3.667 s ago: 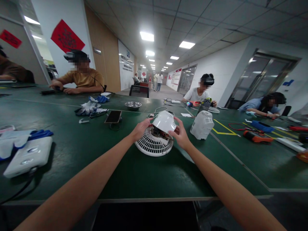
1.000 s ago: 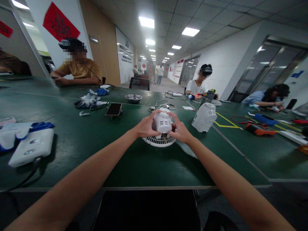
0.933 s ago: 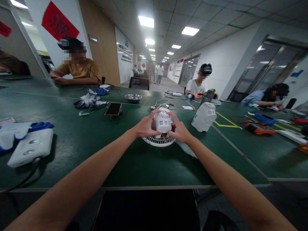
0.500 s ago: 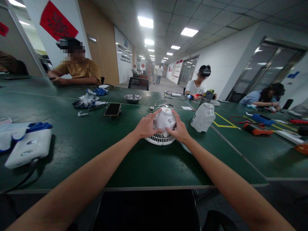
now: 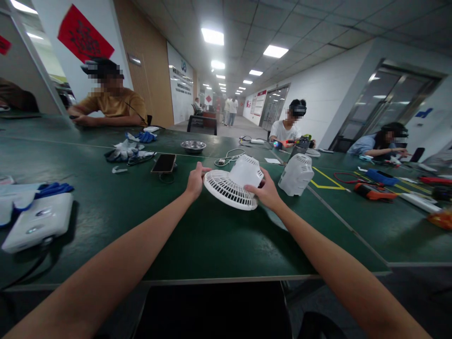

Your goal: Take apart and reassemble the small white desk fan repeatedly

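A white fan head [image 5: 226, 189], with a slotted round grille and a motor housing [image 5: 246, 172] on top, is tilted above the green table in front of me. My right hand [image 5: 267, 190] is closed round the right side of the housing, its thumb over the near face. At the grille's left rim, my left hand [image 5: 197, 180] grips the edge; some of its fingers are hidden. A white plastic housing [image 5: 296, 174] stands upright just right of my right hand. Behind the fan lies a white cable [image 5: 231, 157].
Left on the table [image 5: 169, 240] are a phone [image 5: 164, 163], a metal bowl [image 5: 193, 146], work gloves [image 5: 129, 151] and a white power bank [image 5: 38, 221]. An orange multimeter [image 5: 375, 192] lies at right. Three people sit around the table, one at far right [image 5: 379, 141].
The fan head has tilted up from the table, its grille swinging toward the left. My left hand has shifted from the motor housing to the grille rim; my right hand stays on the housing.
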A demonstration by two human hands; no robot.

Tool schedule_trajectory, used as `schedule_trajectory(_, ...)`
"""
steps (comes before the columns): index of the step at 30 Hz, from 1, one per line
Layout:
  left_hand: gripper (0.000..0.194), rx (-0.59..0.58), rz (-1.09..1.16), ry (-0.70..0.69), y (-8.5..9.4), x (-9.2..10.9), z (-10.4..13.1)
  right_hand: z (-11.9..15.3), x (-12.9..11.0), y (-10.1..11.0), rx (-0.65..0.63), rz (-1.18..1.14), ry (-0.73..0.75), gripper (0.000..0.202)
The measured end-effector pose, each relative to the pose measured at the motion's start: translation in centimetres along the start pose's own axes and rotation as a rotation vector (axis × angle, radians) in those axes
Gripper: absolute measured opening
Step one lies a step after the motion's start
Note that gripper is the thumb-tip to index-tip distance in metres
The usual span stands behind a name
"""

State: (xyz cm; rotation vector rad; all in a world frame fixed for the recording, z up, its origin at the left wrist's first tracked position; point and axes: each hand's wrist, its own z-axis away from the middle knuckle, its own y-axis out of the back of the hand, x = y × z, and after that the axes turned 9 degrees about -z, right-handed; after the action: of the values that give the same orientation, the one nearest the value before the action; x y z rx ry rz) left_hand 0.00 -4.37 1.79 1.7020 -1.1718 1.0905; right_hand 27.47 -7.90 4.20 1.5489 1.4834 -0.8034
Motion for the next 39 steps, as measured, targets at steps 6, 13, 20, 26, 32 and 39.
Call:
schedule_trajectory(6,0.054,-0.073,0.201,-0.033,-1.2,0.4,0.6,0.4,-0.2,-1.1,-0.077,-0.6,-0.425,0.036)
schedule_trajectory(13,0.041,-0.075,0.292,0.097,-2.0,0.3,1.1,1.3,-0.2,-2.0,-0.29,-0.795,-0.573,0.026)
schedule_trajectory(20,0.031,-0.063,0.051,0.023,-1.5,0.3,0.9,-0.5,1.7,0.4,0.045,-0.262,-0.168,0.065)
schedule_trajectory(26,0.03,-0.035,0.075,0.139,-1.1,0.3,0.8,-1.9,3.9,5.9,0.186,0.742,0.072,0.072)
schedule_trajectory(32,0.027,-0.008,0.053,0.192,-0.2,0.2,0.4,-2.5,3.9,7.5,0.25,0.922,0.145,0.058)
schedule_trajectory(39,0.028,-0.026,0.033,0.209,0.1,-0.5,-0.1,-2.9,2.9,12.6,0.795,0.904,0.128,0.082)
